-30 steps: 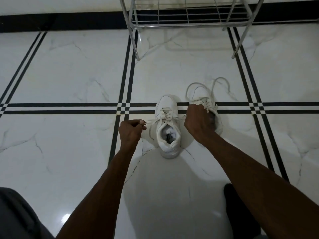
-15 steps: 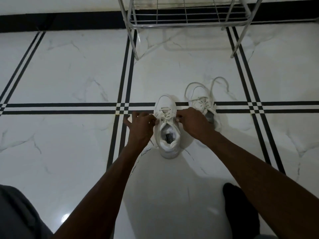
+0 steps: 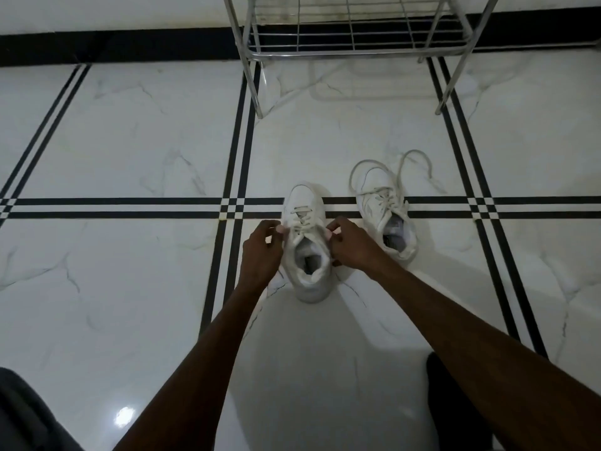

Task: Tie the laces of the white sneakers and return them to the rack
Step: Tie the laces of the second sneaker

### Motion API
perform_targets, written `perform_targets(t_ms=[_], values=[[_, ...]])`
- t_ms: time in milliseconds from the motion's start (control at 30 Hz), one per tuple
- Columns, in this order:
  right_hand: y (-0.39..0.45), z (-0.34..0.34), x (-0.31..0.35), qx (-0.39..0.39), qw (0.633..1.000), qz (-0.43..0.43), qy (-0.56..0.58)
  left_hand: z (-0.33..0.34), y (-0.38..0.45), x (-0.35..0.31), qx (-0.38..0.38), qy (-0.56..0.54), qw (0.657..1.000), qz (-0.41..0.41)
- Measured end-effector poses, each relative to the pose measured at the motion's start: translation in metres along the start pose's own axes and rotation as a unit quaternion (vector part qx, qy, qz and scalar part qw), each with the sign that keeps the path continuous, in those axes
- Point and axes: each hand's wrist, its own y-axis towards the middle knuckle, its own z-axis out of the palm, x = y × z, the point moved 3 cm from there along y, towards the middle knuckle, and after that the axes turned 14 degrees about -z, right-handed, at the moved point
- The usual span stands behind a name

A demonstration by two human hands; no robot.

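Note:
Two white sneakers stand on the tiled floor, toes pointing away from me. The near sneaker [image 3: 305,242] sits between my hands. My left hand [image 3: 261,252] pinches a lace end at its left side, and my right hand [image 3: 349,244] pinches the other lace end at its right side. Both hands are close against the shoe's upper eyelets. The second sneaker [image 3: 385,216] lies just to the right, its laces loose and looping out over the floor [image 3: 413,164] beyond its toe.
A metal wire shoe rack [image 3: 354,43] stands at the far wall, its front legs on the floor about two shoe lengths beyond the sneakers. Black stripes cross the white marble tiles. My dark-clothed knees show at the bottom left and bottom right.
A second ago my hands were spread apart with the laces pulled wide. They have since come in close to both sides of the near sneaker. The sneakers have not moved.

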Motion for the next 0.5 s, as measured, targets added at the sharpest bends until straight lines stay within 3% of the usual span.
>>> perform_targets(t_ms=[133, 267, 333, 433, 500], values=[[0.012, 0.027, 0.028, 0.022, 0.996, -0.009, 0.091, -0.023, 0.011, 0.002, 0.012, -0.071, 0.995, -0.067], [0.019, 0.041, 0.040, 0.030, 0.989, 0.017, 0.145, -0.052, 0.025, 0.000, -0.021, -0.047, 0.996, -0.079], [0.018, 0.026, 0.039, -0.002, 0.996, -0.013, 0.092, -0.054, 0.023, -0.011, -0.057, -0.004, 0.997, -0.046], [0.012, -0.018, 0.034, -0.085, 0.993, -0.045, 0.074, -0.038, 0.012, -0.040, -0.133, 0.032, 0.987, 0.083], [0.004, -0.057, 0.026, -0.136, 0.987, -0.065, 0.049, -0.010, 0.004, -0.061, -0.114, 0.033, 0.985, 0.123]])
